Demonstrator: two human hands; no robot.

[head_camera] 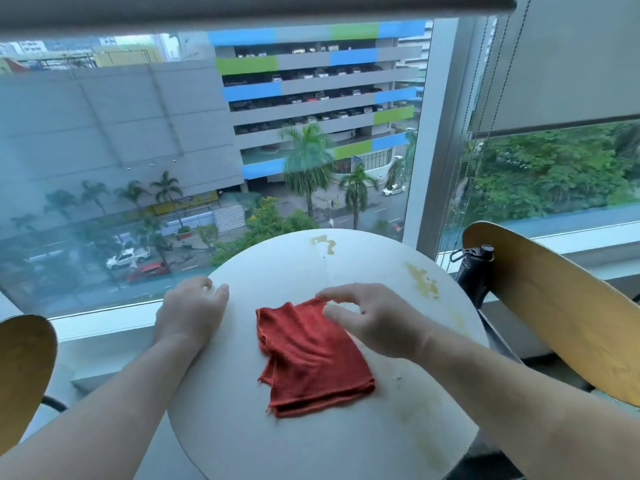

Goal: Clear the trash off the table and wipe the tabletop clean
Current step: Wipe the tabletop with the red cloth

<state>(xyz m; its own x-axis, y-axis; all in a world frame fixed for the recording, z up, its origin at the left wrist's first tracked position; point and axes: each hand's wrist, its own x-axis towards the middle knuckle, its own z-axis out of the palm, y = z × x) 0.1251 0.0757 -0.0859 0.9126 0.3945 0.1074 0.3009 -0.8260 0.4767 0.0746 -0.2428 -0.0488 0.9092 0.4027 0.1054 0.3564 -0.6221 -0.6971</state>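
Observation:
A folded red cloth (311, 358) lies in the middle of the round white table (277, 438). My right hand (374, 323) hovers over the cloth's far right corner, thumb and forefinger pinching its edge. My left hand (190, 310) rests flat on the table's left rim, fingers relaxed. Yellowish stains mark the tabletop: one at the far edge (323, 242), one at the right (422, 280), and a fainter smear at the near right (412, 414).
A wooden chair back (561, 306) stands to the right of the table, another (20, 368) to the left. A black bottle (474, 268) stands by the window sill (104, 327). Blind cords (464, 161) hang at the right.

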